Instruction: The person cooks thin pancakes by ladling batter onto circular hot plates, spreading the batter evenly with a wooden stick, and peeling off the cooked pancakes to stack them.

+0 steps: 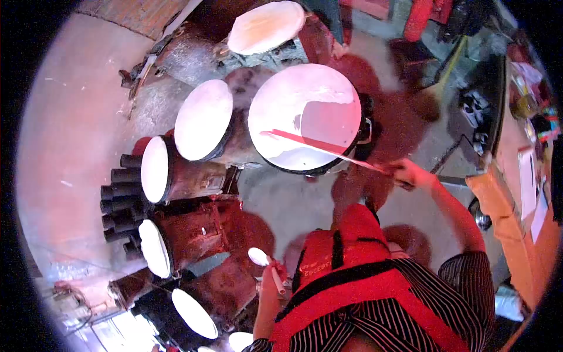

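Note:
My right hand point(409, 174) is closed around the end of a long thin stick point(352, 159). The stick reaches left over a large pot point(281, 100) with a flat, pale round top, and its red shadow falls on that surface. I cannot tell whether the tip touches it. Lower left, my left hand point(273, 278) grips the pale handle of a ladle point(258, 256). The ladle's round white bowl points up and left, close to my red apron point(334, 252). Strong glare hides what lies on the pot top and in the ladle.
Several drum-shaped stoves with white round tops point(203, 120) curve around my left side. Another pale disc point(267, 26) stands at the far side. Dark cylinders point(123, 190) are stacked behind the stoves. On the right are a broom point(437, 94), orange cardboard point(498, 205) and a cluttered table point(528, 170).

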`<state>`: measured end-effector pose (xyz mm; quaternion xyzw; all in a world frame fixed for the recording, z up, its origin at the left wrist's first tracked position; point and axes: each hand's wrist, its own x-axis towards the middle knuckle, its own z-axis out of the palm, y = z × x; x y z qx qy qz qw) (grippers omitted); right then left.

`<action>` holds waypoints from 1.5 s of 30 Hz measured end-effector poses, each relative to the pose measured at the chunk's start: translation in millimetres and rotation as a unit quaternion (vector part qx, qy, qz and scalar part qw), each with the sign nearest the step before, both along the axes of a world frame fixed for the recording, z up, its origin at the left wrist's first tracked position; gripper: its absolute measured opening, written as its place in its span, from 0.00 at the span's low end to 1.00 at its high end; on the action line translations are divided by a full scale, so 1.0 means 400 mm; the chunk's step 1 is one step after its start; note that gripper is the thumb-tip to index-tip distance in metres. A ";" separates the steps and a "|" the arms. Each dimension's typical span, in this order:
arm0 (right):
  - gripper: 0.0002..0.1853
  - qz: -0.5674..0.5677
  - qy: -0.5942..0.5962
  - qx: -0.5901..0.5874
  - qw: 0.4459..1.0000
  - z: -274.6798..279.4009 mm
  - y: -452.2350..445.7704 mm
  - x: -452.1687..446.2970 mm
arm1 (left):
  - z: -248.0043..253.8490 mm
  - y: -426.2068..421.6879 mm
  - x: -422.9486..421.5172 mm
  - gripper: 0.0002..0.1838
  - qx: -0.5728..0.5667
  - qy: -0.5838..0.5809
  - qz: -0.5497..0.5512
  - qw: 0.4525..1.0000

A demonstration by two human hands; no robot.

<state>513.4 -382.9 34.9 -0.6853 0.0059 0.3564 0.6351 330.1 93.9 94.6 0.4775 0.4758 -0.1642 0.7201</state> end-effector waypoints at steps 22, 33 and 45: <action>0.19 -0.529 -0.165 0.200 0.808 -0.318 1.167 0.165 | -0.291 0.393 -0.266 0.09 -0.188 0.074 0.157 0.967; 0.18 -0.447 -0.010 0.121 0.886 -0.065 0.683 -0.101 | -0.269 0.292 -0.190 0.07 -0.303 -0.006 0.084 0.949; 0.21 -0.170 -0.011 0.123 0.978 -0.134 0.353 -0.050 | -0.100 -0.005 -0.044 0.08 -0.146 -0.064 -0.006 0.987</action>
